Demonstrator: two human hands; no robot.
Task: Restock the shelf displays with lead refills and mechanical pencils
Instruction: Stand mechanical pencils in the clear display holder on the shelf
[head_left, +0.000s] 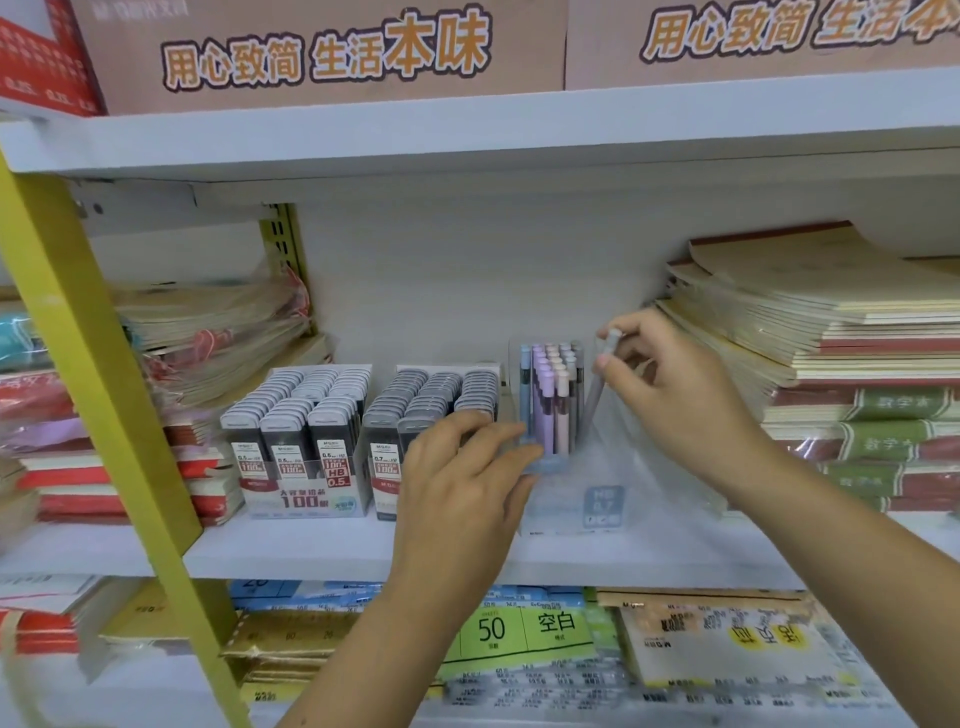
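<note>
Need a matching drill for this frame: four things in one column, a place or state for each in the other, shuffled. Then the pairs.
Column A
1. left hand
2. right hand
3. 0.5 lead refill display
4. notebook stack

Column B
a. far right of the shelf
b. holds the clear pencil box at its lower left
c. pinches a grey pencil
d. just left of the 0.7 lead refill display

Pairs: 1-b, 2-c, 3-d, 4-a
</note>
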